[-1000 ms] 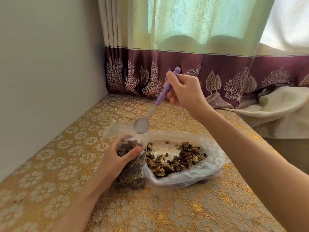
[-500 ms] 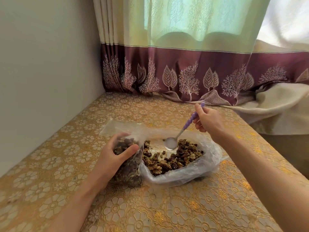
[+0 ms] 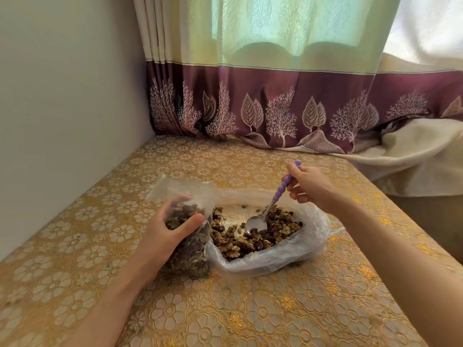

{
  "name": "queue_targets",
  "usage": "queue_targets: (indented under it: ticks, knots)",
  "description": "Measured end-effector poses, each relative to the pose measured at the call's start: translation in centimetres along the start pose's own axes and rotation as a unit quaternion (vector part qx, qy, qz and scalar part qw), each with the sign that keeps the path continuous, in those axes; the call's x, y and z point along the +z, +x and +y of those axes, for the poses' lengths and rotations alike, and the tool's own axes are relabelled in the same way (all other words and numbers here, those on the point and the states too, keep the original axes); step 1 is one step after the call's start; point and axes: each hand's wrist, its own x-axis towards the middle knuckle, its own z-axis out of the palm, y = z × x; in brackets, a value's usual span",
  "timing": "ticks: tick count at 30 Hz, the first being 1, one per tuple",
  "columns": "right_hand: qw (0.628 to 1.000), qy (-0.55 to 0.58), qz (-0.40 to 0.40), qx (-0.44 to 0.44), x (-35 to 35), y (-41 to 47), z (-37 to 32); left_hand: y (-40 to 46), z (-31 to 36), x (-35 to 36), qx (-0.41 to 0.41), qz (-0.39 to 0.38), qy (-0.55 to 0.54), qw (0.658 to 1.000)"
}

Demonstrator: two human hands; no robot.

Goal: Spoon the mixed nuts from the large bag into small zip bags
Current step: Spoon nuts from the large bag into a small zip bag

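Quick count from my end: two hands, left (image 3: 162, 234) and right (image 3: 310, 186). One purple-handled metal spoon (image 3: 273, 204). One small clear zip bag (image 3: 190, 246) at 9 o'clock of one large clear plastic bag (image 3: 300, 251). Nuts (image 3: 250, 241), too many to count.

My left hand (image 3: 162, 236) grips the small zip bag (image 3: 186, 242) upright on the table, thumb across its front; it is packed with dark nuts, and its clear top stands open above my fingers. Just beside it, touching, lies the large bag (image 3: 298, 249), thin clear plastic, mouth wide open, mixed nuts (image 3: 253, 240) heaped inside. My right hand (image 3: 309, 185) pinches the spoon (image 3: 271, 202) by its beaded purple handle, the metal bowl resting in the nuts.
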Motion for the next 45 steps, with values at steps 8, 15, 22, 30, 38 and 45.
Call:
queue_targets:
  ticks: [8, 15, 22, 30, 38, 45]
  knots:
    - [0.997, -0.003, -0.076, 0.005, 0.0, -0.6, 0.0, 0.0, -0.1, -0.1, 0.004, -0.004, 0.007, 1.0]
    - [0.993, -0.007, -0.118, 0.024, 1.5, -0.9, -0.3, 0.1, -0.2, -0.2, 0.005, -0.007, 0.014, 1.0]
    - [0.998, 0.021, -0.029, 0.054, 1.3, -0.1, -0.1, 0.3, -0.4, -0.2, 0.01, -0.007, 0.013, 1.0]
    - [0.991, 0.121, 0.023, 0.053, 1.3, 0.1, -1.6, 0.1, -0.4, -0.3, 0.014, -0.006, 0.021, 1.0]
    - [0.984, 0.18, 0.018, 0.001, 2.0, 0.1, -7.1, -0.1, 0.1, -0.2, 0.008, -0.006, 0.026, 1.0]
    - [0.985, 0.154, -0.028, -0.077, 5.5, -1.9, -9.9, 0.0, 0.0, -0.2, -0.013, -0.002, -0.005, 1.0]
